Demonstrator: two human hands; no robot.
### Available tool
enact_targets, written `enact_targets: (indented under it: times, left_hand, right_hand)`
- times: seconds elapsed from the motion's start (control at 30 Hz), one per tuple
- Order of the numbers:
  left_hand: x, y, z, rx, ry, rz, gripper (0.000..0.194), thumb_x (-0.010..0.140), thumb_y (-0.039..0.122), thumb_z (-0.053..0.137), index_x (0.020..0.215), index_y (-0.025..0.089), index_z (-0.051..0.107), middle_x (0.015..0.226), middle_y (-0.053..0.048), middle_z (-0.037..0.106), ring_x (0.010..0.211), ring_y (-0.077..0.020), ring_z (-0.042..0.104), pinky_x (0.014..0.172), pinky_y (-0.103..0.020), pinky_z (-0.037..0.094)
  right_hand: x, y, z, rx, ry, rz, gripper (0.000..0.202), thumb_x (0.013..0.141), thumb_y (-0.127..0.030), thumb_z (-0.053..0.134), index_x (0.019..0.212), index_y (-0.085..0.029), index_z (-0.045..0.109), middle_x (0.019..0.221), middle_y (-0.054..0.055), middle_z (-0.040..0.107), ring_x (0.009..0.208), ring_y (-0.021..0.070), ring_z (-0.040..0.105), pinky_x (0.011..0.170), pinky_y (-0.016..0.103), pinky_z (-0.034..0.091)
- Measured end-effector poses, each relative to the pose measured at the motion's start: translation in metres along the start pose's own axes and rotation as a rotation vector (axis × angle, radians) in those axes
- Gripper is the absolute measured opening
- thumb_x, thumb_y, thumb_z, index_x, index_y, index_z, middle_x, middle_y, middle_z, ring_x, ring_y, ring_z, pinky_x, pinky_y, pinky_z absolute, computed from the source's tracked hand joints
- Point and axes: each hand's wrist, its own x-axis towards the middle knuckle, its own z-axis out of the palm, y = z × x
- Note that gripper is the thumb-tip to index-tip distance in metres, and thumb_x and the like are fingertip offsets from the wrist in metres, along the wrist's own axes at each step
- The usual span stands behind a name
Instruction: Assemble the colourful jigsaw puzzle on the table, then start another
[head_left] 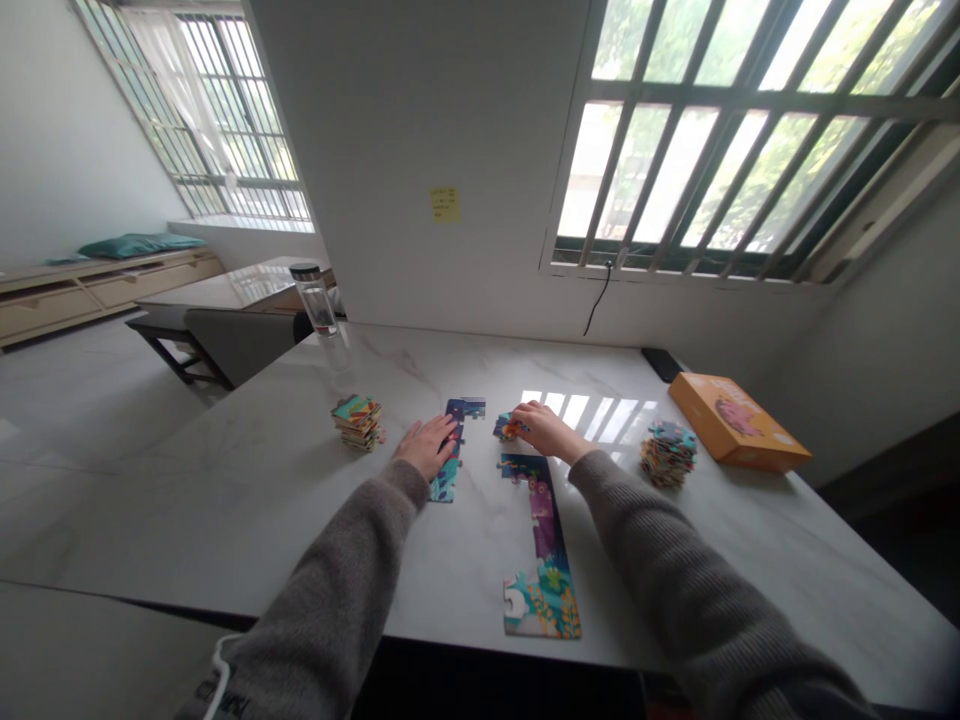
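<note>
My left hand (429,445) lies with its fingers stretched out on a joined strip of jigsaw puzzle (444,488), blue and teal, whose top end turns right. Just right of that, my right hand (546,428) pinches a small puzzle piece (504,428) with blue and orange on it; the fingertips partly cover it. Below the right hand lies a longer joined puzzle section (546,520), dark blue along its edge, with a purple figure and green and orange plants at the near end. A gap of bare table separates the two sections.
Stacked puzzle pieces stand in a left pile (358,422) and a right pile (667,455). An orange box (739,420) and a black phone-like object (661,365) lie at the right. A glass bottle (315,300) stands at the back left of the marble-patterned table (247,480).
</note>
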Motion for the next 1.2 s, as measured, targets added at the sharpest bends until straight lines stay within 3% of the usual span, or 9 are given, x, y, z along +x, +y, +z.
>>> enact_targets:
  times: [0.2, 0.4, 0.53, 0.63, 0.83, 0.93, 1.03, 1.13, 1.2]
  left_hand:
    - [0.0, 0.004, -0.007, -0.029, 0.009, -0.025, 0.041, 0.095, 0.032, 0.049, 0.134, 0.025, 0.059, 0.149, -0.007, 0.053, 0.137, -0.0251, 0.047, 0.118, -0.047, 0.027]
    - [0.001, 0.017, -0.023, -0.164, 0.206, 0.079, 0.032, 0.093, 0.025, 0.05, 0.12, 0.02, 0.066, 0.122, -0.009, 0.067, 0.116, -0.025, 0.058, 0.103, -0.041, 0.043]
    - [-0.003, 0.035, -0.027, -0.208, 0.177, 0.184, 0.027, 0.092, 0.023, 0.051, 0.112, 0.021, 0.07, 0.11, -0.008, 0.067, 0.107, -0.0246, 0.06, 0.095, -0.04, 0.044]
    - [-0.005, 0.045, -0.026, -0.23, 0.14, 0.24, 0.027, 0.092, 0.022, 0.052, 0.111, 0.022, 0.071, 0.106, -0.007, 0.067, 0.105, -0.0241, 0.061, 0.093, -0.04, 0.044]
    - [-0.006, 0.05, -0.028, -0.282, 0.141, 0.272, 0.026, 0.092, 0.02, 0.051, 0.108, 0.021, 0.072, 0.101, -0.008, 0.068, 0.101, -0.0243, 0.062, 0.09, -0.041, 0.044]
    - [-0.005, 0.052, -0.03, -0.345, 0.169, 0.235, 0.026, 0.09, 0.021, 0.052, 0.107, 0.02, 0.072, 0.098, -0.008, 0.069, 0.097, -0.0236, 0.063, 0.091, -0.04, 0.046]
    - [-0.004, 0.057, -0.031, -0.559, 0.179, 0.069, 0.027, 0.091, 0.03, 0.056, 0.112, 0.018, 0.069, 0.095, -0.008, 0.07, 0.088, -0.0212, 0.064, 0.082, -0.037, 0.051]
    - [-0.003, 0.064, -0.032, -0.858, 0.091, -0.114, 0.041, 0.087, 0.047, 0.064, 0.114, 0.016, 0.066, 0.094, -0.009, 0.072, 0.079, -0.0203, 0.065, 0.062, -0.03, 0.052]
    - [-0.003, 0.07, -0.031, -1.023, 0.038, -0.147, 0.047, 0.081, 0.053, 0.069, 0.109, 0.015, 0.067, 0.093, -0.009, 0.073, 0.077, -0.02, 0.066, 0.058, -0.027, 0.051]
  right_hand:
    - [0.003, -0.003, -0.003, -0.074, -0.022, 0.047, 0.018, 0.087, -0.025, 0.068, 0.103, -0.018, 0.066, 0.105, 0.011, 0.064, 0.1, 0.0256, 0.054, 0.086, 0.033, 0.039]
    - [-0.003, -0.008, -0.004, -0.14, 0.014, 0.022, 0.026, 0.084, -0.022, 0.067, 0.109, -0.017, 0.062, 0.107, 0.011, 0.064, 0.102, 0.0265, 0.053, 0.087, 0.034, 0.036]
    - [-0.008, -0.013, -0.005, -0.133, 0.041, 0.002, 0.013, 0.091, -0.027, 0.063, 0.101, -0.019, 0.063, 0.111, 0.011, 0.063, 0.104, 0.026, 0.051, 0.086, 0.035, 0.036]
    - [-0.009, -0.017, -0.004, -0.14, 0.061, -0.024, 0.016, 0.091, -0.034, 0.065, 0.098, -0.019, 0.063, 0.107, 0.011, 0.063, 0.104, 0.0267, 0.05, 0.086, 0.036, 0.037]
    - [-0.002, -0.017, 0.002, -0.078, 0.045, 0.039, 0.032, 0.086, -0.027, 0.068, 0.116, -0.019, 0.061, 0.105, 0.011, 0.062, 0.1, 0.0276, 0.049, 0.086, 0.038, 0.04]
    - [-0.002, -0.023, 0.0, 0.0, 0.098, 0.062, 0.042, 0.08, -0.022, 0.07, 0.12, -0.019, 0.059, 0.105, 0.011, 0.059, 0.1, 0.0278, 0.049, 0.088, 0.039, 0.043]
    - [-0.009, -0.042, -0.004, 0.123, 0.265, 0.061, 0.045, 0.077, -0.02, 0.07, 0.121, -0.019, 0.057, 0.107, 0.011, 0.056, 0.103, 0.0279, 0.05, 0.091, 0.041, 0.046]
    - [-0.02, -0.071, -0.002, 0.222, 0.434, 0.075, 0.049, 0.078, -0.02, 0.071, 0.124, -0.021, 0.053, 0.108, 0.01, 0.053, 0.102, 0.0273, 0.052, 0.091, 0.042, 0.049]
    - [-0.027, -0.088, 0.003, 0.248, 0.522, 0.079, 0.051, 0.08, -0.022, 0.072, 0.127, -0.021, 0.051, 0.109, 0.01, 0.052, 0.103, 0.0278, 0.052, 0.092, 0.044, 0.05]
